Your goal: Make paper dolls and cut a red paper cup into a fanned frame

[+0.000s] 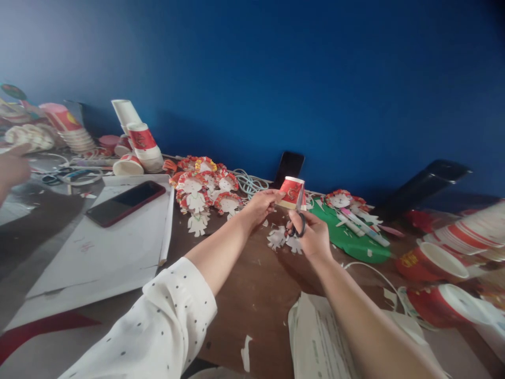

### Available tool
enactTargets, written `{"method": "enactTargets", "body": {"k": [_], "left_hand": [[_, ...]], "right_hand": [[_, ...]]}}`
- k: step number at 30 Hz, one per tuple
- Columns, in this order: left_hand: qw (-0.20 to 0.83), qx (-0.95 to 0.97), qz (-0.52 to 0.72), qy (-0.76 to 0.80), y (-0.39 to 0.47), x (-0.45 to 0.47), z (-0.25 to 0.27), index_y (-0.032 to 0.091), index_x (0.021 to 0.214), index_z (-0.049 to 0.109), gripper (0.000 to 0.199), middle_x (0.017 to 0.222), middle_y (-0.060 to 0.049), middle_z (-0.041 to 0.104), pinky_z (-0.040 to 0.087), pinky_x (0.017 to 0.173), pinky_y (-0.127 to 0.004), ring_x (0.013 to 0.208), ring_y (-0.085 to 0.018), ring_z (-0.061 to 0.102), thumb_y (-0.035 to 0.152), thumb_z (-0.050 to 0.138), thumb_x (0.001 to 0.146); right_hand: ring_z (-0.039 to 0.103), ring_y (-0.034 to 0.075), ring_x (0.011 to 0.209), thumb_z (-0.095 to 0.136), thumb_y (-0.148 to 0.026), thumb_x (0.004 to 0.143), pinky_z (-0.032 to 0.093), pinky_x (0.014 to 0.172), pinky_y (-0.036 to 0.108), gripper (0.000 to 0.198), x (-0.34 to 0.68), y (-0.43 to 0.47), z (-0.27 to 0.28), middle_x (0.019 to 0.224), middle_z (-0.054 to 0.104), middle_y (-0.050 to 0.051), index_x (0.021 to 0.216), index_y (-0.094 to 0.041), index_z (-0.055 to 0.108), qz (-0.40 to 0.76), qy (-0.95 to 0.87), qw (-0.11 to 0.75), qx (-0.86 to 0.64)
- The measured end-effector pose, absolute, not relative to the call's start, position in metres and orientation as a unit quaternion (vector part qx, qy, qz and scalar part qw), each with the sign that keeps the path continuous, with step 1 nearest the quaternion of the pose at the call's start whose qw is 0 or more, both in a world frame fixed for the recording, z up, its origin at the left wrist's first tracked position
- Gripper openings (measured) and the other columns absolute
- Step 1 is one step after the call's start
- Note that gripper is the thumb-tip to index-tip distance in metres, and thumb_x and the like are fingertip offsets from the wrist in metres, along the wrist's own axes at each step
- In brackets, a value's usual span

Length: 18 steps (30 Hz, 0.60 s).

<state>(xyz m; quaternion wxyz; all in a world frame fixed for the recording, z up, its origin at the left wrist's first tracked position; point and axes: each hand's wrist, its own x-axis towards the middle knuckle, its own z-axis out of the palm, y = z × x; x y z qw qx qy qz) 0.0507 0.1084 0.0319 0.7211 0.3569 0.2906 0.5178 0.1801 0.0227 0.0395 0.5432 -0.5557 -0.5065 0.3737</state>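
Note:
A red and white paper cup (292, 190) is pinched at its left side by my left hand (265, 205), held above the brown table. My right hand (313, 234) grips dark-handled scissors (301, 221), fingers in the loops. Their blades point up along the cup's right side; whether they cut into it I cannot tell. Below my hands lie white paper figure cut-outs (284, 239). To the left of my left hand is a heap of paper figures with red frilled heads (193, 184).
A green sheet (355, 234) with pens lies at the right, near several paper cups (430, 260). One phone (290, 167) leans on the blue wall; another phone (126, 203) rests on white board (98, 252). Stacked cups (144, 145) stand behind. Another person's hand (13, 168) shows at far left.

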Motion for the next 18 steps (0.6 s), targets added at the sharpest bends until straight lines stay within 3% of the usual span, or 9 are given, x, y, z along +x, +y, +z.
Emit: {"method": "enactTargets", "body": {"k": [4,9,18], "left_hand": [[0.742,0.347,0.520,0.243,0.107,0.049,0.035,0.012,0.066,0.060,0.021,0.049,0.006,0.038,0.017,0.042,-0.022,0.042,-0.002,0.022,0.022,0.078,0.066],[0.754,0.272,0.555,0.222,0.111,0.046,0.034,0.013,0.065,0.054,0.025,0.051,0.007,0.038,0.017,0.039,-0.018,0.042,-0.001,0.026,0.019,0.078,0.066],[0.761,0.201,0.577,0.217,0.114,0.048,0.031,0.012,0.068,0.054,0.022,0.054,0.005,0.043,0.019,0.036,-0.013,0.041,0.000,0.031,0.014,0.076,0.068]], "right_hand": [[0.052,0.012,0.049,0.072,-0.054,0.067,0.042,0.048,0.024,0.039,0.181,0.024,0.038,0.055,0.059,-0.001,0.073,-0.016,0.066,0.369,-0.527,0.516,-0.565],[0.049,0.011,0.049,0.071,-0.055,0.067,0.039,0.047,0.023,0.041,0.179,0.024,0.032,0.054,0.057,-0.001,0.077,-0.015,0.068,0.357,-0.582,0.479,-0.552],[0.061,0.016,0.066,0.064,-0.050,0.077,0.045,0.060,0.025,0.037,0.180,0.022,0.021,0.074,0.069,0.004,0.089,-0.016,0.069,0.303,-0.665,0.424,-0.536]]}}
